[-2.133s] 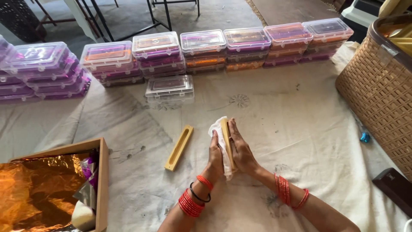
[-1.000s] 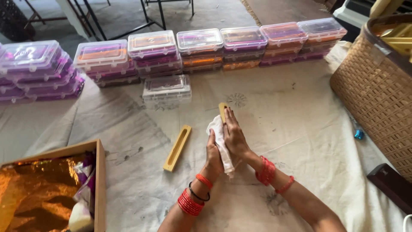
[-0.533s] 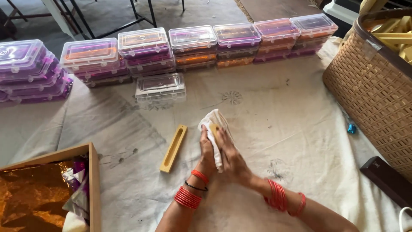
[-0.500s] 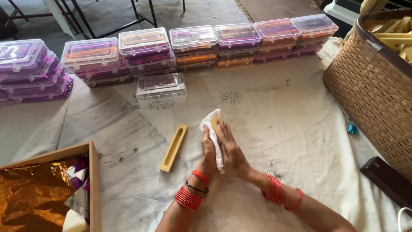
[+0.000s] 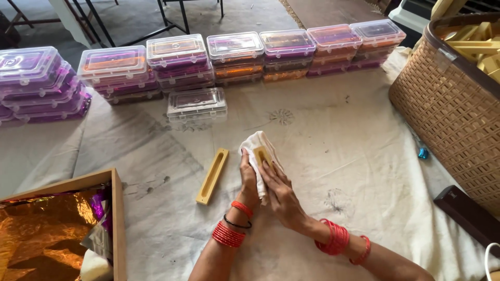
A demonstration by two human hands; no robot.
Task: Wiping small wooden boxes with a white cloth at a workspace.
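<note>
White cloth [image 5: 256,147] is being pressed around a small yellow block [image 5: 263,155], the step in hand judged to be wiping it: the left hand [image 5: 249,179] is cupping the wrapped piece while the right hand [image 5: 283,193] fingers [image 5: 269,171] are closing over it. Just left of the block, a yellow tray [image 5: 212,176] is lying on the floor sheet [image 5: 333,135]; beyond it, stacked clear boxes [image 5: 234,54]. Turning the block to an unwiped face probably calls for a steady left grip.

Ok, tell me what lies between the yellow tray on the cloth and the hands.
Nothing: in the head view, only bare, smudged floor cloth separates the yellow tray from the left hand, which holds a white rag with the right hand.
</note>
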